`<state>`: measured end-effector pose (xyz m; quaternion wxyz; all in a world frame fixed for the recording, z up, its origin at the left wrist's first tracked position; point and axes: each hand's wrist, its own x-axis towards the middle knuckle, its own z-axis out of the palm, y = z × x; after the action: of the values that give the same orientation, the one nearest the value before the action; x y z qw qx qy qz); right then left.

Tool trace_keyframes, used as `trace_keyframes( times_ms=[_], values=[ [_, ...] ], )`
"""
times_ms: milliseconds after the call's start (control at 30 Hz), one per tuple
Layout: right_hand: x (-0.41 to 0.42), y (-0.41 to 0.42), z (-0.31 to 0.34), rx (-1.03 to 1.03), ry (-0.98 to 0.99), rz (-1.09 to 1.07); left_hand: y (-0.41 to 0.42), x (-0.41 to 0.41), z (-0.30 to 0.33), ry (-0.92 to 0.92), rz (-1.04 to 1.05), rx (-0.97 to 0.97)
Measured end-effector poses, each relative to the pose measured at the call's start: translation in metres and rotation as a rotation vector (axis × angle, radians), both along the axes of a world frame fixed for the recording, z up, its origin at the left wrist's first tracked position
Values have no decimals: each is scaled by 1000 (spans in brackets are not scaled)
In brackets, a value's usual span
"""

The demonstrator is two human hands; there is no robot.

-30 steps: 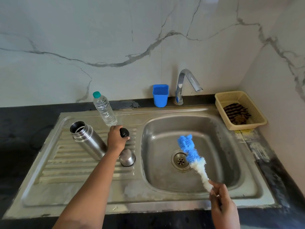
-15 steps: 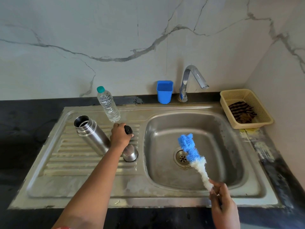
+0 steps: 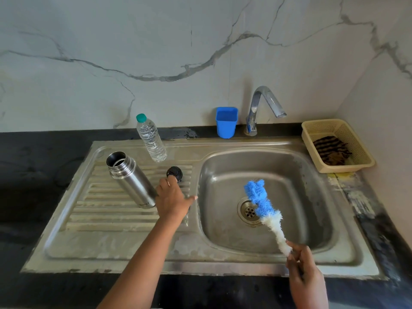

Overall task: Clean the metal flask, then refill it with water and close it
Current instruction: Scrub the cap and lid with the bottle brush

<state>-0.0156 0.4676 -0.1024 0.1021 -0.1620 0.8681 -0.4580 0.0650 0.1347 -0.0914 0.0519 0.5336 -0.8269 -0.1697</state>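
The metal flask stands uncapped on the ribbed drainboard, its mouth open. Its black stopper lies on the drainboard just to the right. My left hand hovers beside the flask's base with fingers spread, one fingertip close to the stopper; it covers the steel cup lid. My right hand grips the handle of a blue and white bottle brush, whose head hangs over the sink basin near the drain. A clear water bottle with a green cap stands behind the flask.
A tap rises behind the basin with a blue plastic cup to its left. A beige basket holding a striped cloth sits at the back right. Black counter surrounds the sink; marble walls stand behind and at the right.
My left hand has let go of the black stopper and drawn back toward me with fingers opened. It now hides the steel cup lid. The brush stays over the basin.
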Motion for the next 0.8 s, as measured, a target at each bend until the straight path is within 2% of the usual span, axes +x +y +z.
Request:
trace_keyframes(
  times_ms=[100, 233, 400, 467, 533, 667, 733, 800],
  values=[
    [1, -2, 4, 7, -18, 5, 7, 2, -2, -154, -17, 59],
    [-2, -9, 10, -7, -53, 21, 5, 2, 0, -225, -18, 161],
    [-25, -42, 36, -56, -76, 85, 4, -4, 10, -175, -17, 181],
    [-41, -65, 56, -48, -57, 121, 5, -11, 18, -74, -15, 210],
    [-60, -93, 78, -8, 15, 166, 8, -23, 28, 139, -2, 304],
    [-101, -155, 114, 159, 208, 220, 17, -48, 48, 671, 206, 828],
    [-119, -184, 128, 294, 261, 247, 18, -55, 50, 781, 268, 1048],
    [-133, -208, 138, 436, 305, 290, 20, -56, 47, 796, 286, 1141]
  ],
)
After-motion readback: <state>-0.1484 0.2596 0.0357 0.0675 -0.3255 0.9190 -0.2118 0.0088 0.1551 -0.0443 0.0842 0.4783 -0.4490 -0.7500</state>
